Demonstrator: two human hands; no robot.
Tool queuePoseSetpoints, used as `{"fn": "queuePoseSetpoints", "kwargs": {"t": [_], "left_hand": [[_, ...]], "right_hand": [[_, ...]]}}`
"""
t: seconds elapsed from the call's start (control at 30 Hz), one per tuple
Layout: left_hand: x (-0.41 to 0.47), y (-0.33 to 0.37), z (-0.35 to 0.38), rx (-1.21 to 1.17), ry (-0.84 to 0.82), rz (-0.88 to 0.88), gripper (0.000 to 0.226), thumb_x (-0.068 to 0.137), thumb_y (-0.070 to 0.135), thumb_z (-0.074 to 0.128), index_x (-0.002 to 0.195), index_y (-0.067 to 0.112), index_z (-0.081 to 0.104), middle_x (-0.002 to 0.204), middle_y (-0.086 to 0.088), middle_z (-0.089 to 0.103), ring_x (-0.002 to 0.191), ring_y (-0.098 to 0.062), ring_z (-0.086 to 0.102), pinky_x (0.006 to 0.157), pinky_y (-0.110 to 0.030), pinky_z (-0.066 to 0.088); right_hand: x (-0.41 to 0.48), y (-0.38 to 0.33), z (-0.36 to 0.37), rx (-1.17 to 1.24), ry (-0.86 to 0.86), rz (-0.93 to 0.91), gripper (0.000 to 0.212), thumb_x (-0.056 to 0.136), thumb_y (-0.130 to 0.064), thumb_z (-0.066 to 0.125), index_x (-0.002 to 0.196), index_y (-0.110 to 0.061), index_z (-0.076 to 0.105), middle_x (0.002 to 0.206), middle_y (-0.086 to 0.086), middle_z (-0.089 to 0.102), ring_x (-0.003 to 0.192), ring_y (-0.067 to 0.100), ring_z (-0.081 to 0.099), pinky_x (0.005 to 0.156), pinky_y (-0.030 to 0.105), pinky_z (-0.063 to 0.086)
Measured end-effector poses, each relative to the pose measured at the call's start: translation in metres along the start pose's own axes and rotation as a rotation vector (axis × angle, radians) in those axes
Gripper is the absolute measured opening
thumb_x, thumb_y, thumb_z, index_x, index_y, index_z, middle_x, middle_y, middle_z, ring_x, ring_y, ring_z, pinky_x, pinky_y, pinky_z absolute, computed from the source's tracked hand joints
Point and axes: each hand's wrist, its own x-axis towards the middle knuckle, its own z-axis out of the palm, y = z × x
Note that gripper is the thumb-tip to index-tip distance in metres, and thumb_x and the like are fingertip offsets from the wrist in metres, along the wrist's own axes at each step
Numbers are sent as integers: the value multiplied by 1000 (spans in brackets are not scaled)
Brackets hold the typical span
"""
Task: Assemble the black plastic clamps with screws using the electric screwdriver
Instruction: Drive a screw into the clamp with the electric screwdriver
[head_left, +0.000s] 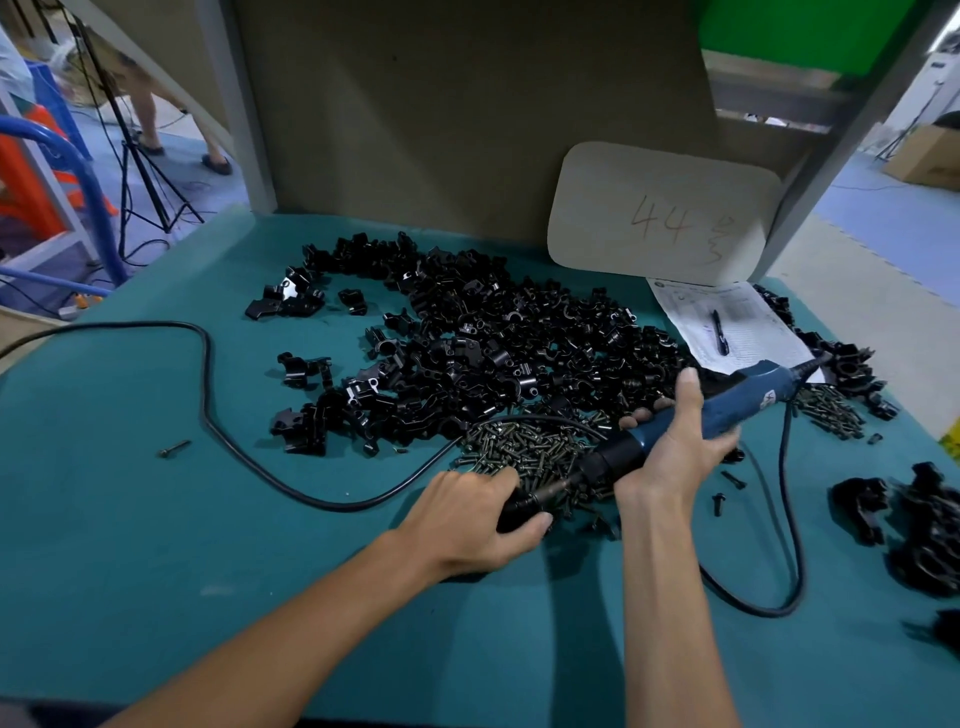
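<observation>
Head view: the clamp sits at six o'clock of the screws on the worktop, my left hand wrapped tight around it. My right hand grips the electric screwdriver, closed. I should keep the bit square to the screw.

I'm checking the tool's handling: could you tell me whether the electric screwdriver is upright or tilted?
Tilted. The electric screwdriver slants low in the right hand, bit toward the black clamp in the left hand.
</observation>
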Motion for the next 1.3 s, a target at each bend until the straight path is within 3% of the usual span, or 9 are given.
{"fn": "queuePoseSetpoints", "kwargs": {"t": [0.1, 0.27, 0.6, 0.93, 1.07, 1.13, 1.2, 1.3], "left_hand": [[0, 2, -2, -49, -12, 28, 38, 87, 61, 31, 80, 25, 39, 58, 11, 42, 46, -6, 37, 47, -24, 24], [0, 2, -2, -39, -10, 20, 31, 86, 55, 38, 80, 25, 36, 57, 11, 41, 45, -6, 37, 46, -22, 24], [0, 2, -3, -29, -11, 15, 35, 85, 58, 31, 82, 24, 38, 57, 10, 41, 45, -6, 36, 48, -25, 23], [-2, 2, -3, -46, -9, 25, 37, 88, 58, 23, 86, 23, 37, 59, 10, 39, 49, -12, 38, 55, -31, 29], [-2, 2, -2, -36, -8, 14, 37, 89, 58, 22, 87, 24, 37, 60, 10, 39, 49, -12, 37, 56, -31, 28], [-2, 3, -3, -36, 3, 6, 37, 90, 58, 21, 87, 24, 37, 62, 9, 42, 51, -15, 41, 56, -31, 28], [-2, 4, -3, -38, 12, 3, 38, 92, 59, 21, 87, 24, 37, 65, 8, 46, 53, -16, 43, 56, -32, 28], [-2, 4, -2, -56, 18, 8, 38, 94, 60, 21, 90, 25, 36, 65, 10, 42, 56, -15, 45, 55, -32, 27]], "right_hand": [[0, -3, -5, 12, 21, 23, 45, 89, -36, 75, 123, -21, 48, 69, -3, 57, 54, 14, 54, 52, 30, 50], [0, -4, -4, -53, 27, 1, 32, 90, -23, 68, 115, -20, 49, 73, 0, 54, 52, 15, 53, 52, 31, 49], [4, -5, -4, -40, 53, 29, 30, 88, -23, 65, 112, -21, 48, 72, 1, 54, 53, 16, 53, 53, 31, 49], [4, -7, -4, -38, 38, 14, 37, 91, -29, 69, 120, -20, 48, 72, 0, 56, 54, 16, 55, 55, 32, 52], [10, -17, -5, -21, 10, 33, 64, 90, -36, 77, 136, -17, 37, 84, 3, 60, 59, 16, 60, 60, 34, 56], [21, -31, -8, -148, -40, 90, 66, 90, -22, 78, 136, -18, 31, 100, 9, 64, 65, 19, 66, 64, 36, 60], [35, -46, -17, -439, -109, 141, 58, 91, -10, 74, 132, -20, 34, 119, 16, 61, 81, 29, 73, 68, 42, 64], [45, -62, -43, -1007, -258, 69, 40, 93, -17, 73, 127, -16, 51, 118, 14, 63, 93, 40, 72, 74, 47, 64]]}}
